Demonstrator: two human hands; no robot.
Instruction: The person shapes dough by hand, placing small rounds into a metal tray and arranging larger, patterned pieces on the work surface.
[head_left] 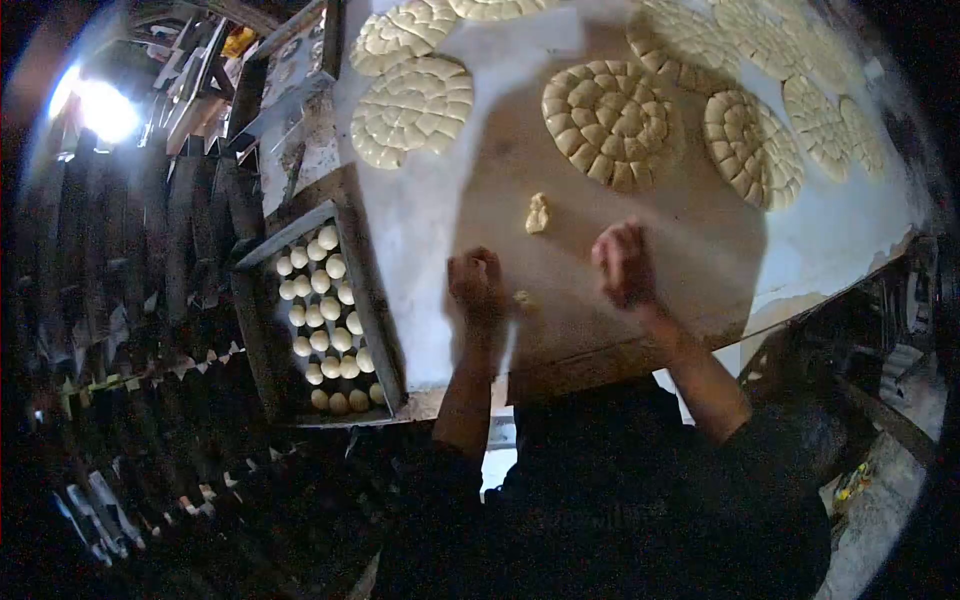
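My left hand [475, 278] is over the near part of the table, its fingers curled in and slightly blurred. To the right, my right hand [622, 263] is closed like a fist above the shaded tabletop. Whatever either hand may hold is hidden. Between and just beyond the hands lies a small twisted piece of dough [538, 213], apart from both. A smaller crumb of dough [523, 300] rests closer to me, right of my left wrist. Beyond my right hand sits a flat, round spiral of cut dough pieces [610, 125].
Several more dough rounds [412, 112] cover the far side of the table [400, 260]. At its left edge stands a wooden tray [372, 290] with rows of dough balls [318, 315]. Dark upright slats [100, 230] and a bright light [105, 110] are further left.
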